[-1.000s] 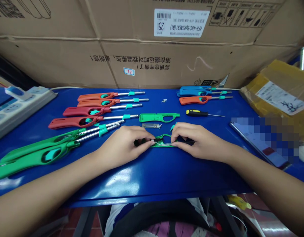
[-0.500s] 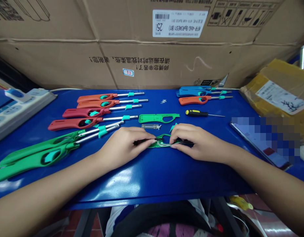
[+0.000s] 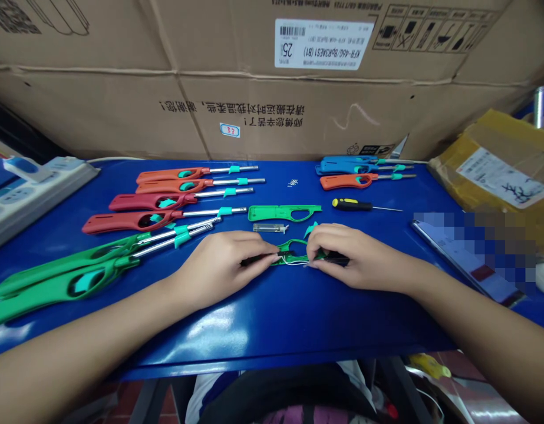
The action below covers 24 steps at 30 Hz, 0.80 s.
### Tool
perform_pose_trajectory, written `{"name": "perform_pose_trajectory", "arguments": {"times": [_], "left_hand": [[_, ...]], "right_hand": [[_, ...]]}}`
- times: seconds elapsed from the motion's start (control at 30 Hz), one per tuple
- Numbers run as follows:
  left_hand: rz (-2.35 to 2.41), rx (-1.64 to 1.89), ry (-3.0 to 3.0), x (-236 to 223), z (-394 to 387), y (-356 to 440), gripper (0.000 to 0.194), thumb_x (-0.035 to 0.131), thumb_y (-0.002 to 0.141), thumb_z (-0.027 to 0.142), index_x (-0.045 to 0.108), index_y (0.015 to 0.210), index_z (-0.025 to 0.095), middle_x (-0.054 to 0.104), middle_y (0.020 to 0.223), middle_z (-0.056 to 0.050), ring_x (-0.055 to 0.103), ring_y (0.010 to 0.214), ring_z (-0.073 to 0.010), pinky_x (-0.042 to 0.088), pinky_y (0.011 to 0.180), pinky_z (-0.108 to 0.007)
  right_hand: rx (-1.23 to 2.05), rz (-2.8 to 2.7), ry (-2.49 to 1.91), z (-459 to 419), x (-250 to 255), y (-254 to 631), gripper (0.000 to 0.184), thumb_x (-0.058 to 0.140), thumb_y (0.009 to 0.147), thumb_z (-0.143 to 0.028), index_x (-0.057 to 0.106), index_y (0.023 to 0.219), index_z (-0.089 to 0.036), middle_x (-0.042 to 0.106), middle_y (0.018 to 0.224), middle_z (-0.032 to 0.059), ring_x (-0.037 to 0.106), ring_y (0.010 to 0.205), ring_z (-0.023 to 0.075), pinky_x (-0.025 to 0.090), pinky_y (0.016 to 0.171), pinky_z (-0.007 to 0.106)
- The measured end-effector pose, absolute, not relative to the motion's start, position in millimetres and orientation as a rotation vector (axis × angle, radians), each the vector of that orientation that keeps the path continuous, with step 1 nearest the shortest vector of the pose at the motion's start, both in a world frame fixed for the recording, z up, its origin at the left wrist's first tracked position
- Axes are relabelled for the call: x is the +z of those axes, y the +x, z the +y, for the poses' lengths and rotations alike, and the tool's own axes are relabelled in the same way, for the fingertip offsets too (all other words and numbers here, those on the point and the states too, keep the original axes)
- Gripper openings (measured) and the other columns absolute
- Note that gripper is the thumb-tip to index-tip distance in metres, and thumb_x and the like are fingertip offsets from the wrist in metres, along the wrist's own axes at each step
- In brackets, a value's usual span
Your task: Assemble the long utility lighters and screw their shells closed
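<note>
On the table (image 3: pixel 254 330), left hand (image 3: pixel 227 259) and right hand (image 3: pixel 355 256) pinch white wires (image 3: pixel 296 264) at a green half-shell (image 3: pixel 293 241), the far half-shell (image 3: pixel 269 212) unjoined.

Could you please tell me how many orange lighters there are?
3: two orange lighters back left, beyond the red lighters; one on the right, between the blue lighters and the screwdriver.

I faced a cardboard carton (image 3: pixel 254 88), a power strip (image 3: pixel 37 189) toward its left end, a taped parcel (image 3: pixel 497 171) and smartphone (image 3: pixel 461 256) toward its right.

Wires (image 3: pixel 294 264) apparently before casing (image 3: pixel 302 258), screwdriver (image 3: pixel 352 204) left of phone (image 3: pixel 457 253)
</note>
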<state>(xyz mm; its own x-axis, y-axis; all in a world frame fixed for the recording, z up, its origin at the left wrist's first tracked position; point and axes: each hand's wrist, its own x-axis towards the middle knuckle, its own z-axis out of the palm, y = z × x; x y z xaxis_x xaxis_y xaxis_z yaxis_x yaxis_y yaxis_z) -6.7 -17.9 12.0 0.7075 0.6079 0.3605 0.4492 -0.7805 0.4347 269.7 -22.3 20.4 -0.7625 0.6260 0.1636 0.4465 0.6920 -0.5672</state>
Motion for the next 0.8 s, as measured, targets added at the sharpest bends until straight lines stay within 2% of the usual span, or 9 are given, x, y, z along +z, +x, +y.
{"name": "perform_pose_trajectory", "arguments": {"times": [0.23,0.37,0.47,0.57,0.67,0.8], "left_hand": [[0.815,0.738,2.645,10.0,-17.4,-6.8,0.018,0.06,0.099,0.026,0.074,0.106,0.017,0.077,0.095,-0.003,0.073,0.084,-0.016,0.058,0.073,-0.027],[0.814,0.755,2.639,10.5,-17.3,-7.0,0.017,0.06,0.099,0.025,0.074,0.105,0.017,0.077,0.095,-0.003,0.073,0.084,-0.016,0.058,0.074,-0.027],[0.812,0.75,2.636,11.1,-16.6,-7.3,0.017,0.06,0.099,0.025,0.074,0.106,0.017,0.076,0.093,-0.002,0.072,0.083,-0.0155,0.058,0.073,-0.026],[0.795,0.753,2.653,11.2,-15.8,-7.5,0.018,0.059,0.099,0.025,0.074,0.106,0.016,0.076,0.093,-0.003,0.072,0.082,-0.0154,0.058,0.073,-0.026],[0.796,0.746,2.664,11.3,-15.5,-7.9,0.019,0.059,0.099,0.025,0.074,0.106,0.017,0.076,0.093,-0.003,0.072,0.082,-0.0153,0.058,0.074,-0.026],[0.8,0.709,2.656,12.3,-16.0,-8.4,0.018,0.058,0.099,0.025,0.074,0.105,0.019,0.075,0.093,-0.002,0.072,0.083,-0.0145,0.057,0.074,-0.025]], "right_hand": [[0.749,-2.602,-0.788,-23.9,26.4,273.8,0.01,0.058,0.094,-0.011,0.063,0.096,-0.02,0.063,0.101,0.0031,0.058,0.097,0.0152,0.045,0.093,0.031],[0.714,-2.634,-0.783,-24.8,31.3,277.4,0.02,0.06,0.092,-0.012,0.07,0.106,-0.023,0.062,0.111,0.0051,0.059,0.105,0.0169,0.045,0.097,0.033],[0.625,-2.511,-0.829,-21.5,30.5,277.6,0.026,0.056,0.094,-0.011,0.069,0.114,-0.022,0.065,0.108,0.0057,0.06,0.102,0.0175,0.048,0.093,0.033],[0.451,-2.351,-0.965,-14.7,24.4,279.0,0.026,0.053,0.096,-0.012,0.069,0.114,-0.021,0.066,0.104,0.0065,0.061,0.099,0.0192,0.048,0.091,0.036],[0.378,-2.418,-1.076,-8.2,17.8,282.3,0.027,0.055,0.095,-0.014,0.069,0.116,-0.024,0.063,0.113,0.0082,0.059,0.107,0.0227,0.047,0.097,0.042],[0.412,-2.45,-1.124,-5.2,15.9,285.0,0.015,0.062,0.093,-0.02,0.069,0.106,-0.023,0.063,0.11,0.0073,0.06,0.106,0.0225,0.048,0.096,0.04]]}}
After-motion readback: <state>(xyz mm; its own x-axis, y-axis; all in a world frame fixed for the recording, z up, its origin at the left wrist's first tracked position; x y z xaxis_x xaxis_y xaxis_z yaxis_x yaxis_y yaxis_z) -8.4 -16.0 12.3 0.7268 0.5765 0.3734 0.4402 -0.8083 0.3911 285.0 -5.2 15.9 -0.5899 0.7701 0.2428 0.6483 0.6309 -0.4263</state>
